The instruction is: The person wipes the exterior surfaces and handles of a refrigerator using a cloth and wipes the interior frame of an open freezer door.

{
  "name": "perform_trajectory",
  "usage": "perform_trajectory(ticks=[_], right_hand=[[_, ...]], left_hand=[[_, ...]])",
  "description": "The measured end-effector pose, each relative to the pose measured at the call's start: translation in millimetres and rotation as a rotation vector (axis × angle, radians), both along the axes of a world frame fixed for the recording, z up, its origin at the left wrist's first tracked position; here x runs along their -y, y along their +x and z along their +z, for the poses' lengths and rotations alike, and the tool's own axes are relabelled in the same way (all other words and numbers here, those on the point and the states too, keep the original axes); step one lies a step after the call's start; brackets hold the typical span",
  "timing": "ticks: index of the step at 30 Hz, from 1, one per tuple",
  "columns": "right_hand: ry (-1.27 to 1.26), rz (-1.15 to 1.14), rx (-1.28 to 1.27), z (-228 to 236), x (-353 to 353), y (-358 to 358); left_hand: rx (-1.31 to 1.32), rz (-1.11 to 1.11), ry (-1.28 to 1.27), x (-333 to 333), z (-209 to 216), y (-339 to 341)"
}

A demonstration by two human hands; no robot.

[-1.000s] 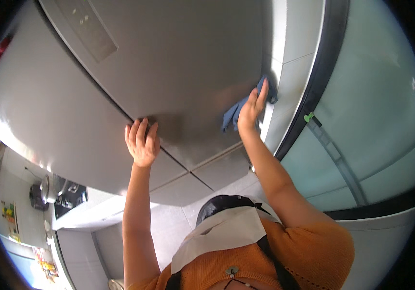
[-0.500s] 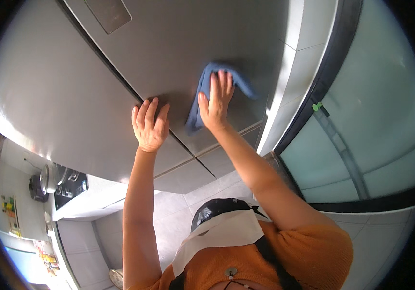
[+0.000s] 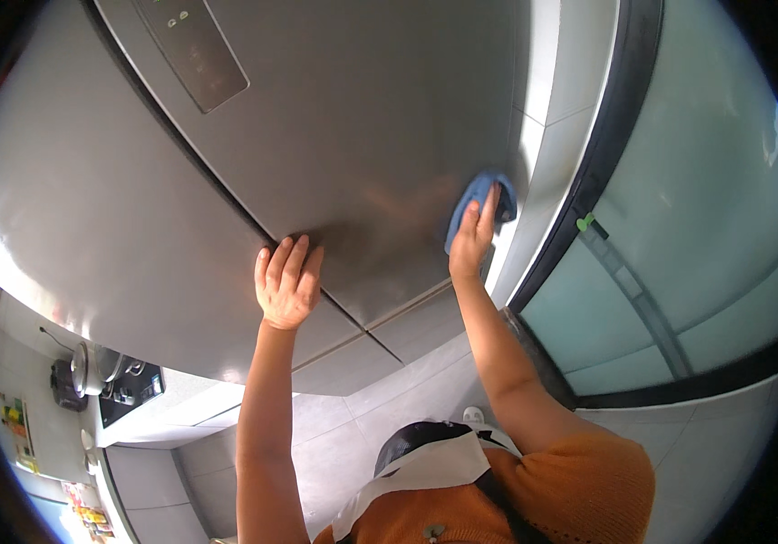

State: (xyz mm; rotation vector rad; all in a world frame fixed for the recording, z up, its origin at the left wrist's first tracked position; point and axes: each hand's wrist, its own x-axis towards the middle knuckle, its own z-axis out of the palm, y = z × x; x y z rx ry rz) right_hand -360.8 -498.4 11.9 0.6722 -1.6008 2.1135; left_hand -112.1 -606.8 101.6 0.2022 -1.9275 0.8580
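Two hands on the steel fridge door (image 3: 334,145): right hand (image 3: 472,243) presses a blue cloth (image 3: 478,192) flat, left hand (image 3: 287,283) open, tiled floor (image 3: 425,381) beneath.

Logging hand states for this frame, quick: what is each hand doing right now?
Left hand: open, flat against the grey stainless-steel fridge door, holding nothing.
Right hand: open, pressing a blue cleaning cloth to that door.

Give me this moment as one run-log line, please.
left hand: flat on fridge door | right hand: presses blue cloth to door near right edge
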Motion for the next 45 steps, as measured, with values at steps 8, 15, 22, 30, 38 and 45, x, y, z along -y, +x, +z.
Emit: perform_trajectory(ticks=[8, 15, 22, 30, 38, 45], right_hand=[[0.218, -0.203, -0.477, -40.4, -2.9, -43.4], [0.318, -0.016, 0.268, -166.4, -19.0, -16.2], [0.481, 0.045, 0.111, -197.2, -25.7, -35.5], [0.28, -0.154, -0.058, -240.5, -13.3, -53.5], [0.105, -0.228, -0.179, -267.4, -2.9, -61.1], [-0.043, -0.312, -0.48, -263.0, -2.6, -72.1]], left_hand=[[0.07, 0.003, 0.007, -0.2, -2.0, 12.0], [0.027, 0.059, 0.113, -4.3, -27.1, 9.0], [0.249, 0.088, 0.5, -34.0, -197.0, 36.4], [0.101, 0.071, 0.293, -17.8, -296.5, 17.5], [-0.132, 0.037, 0.047, -6.0, -305.7, -8.8], [-0.162, 0.115, 0.007, -11.6, -298.6, -20.9]])
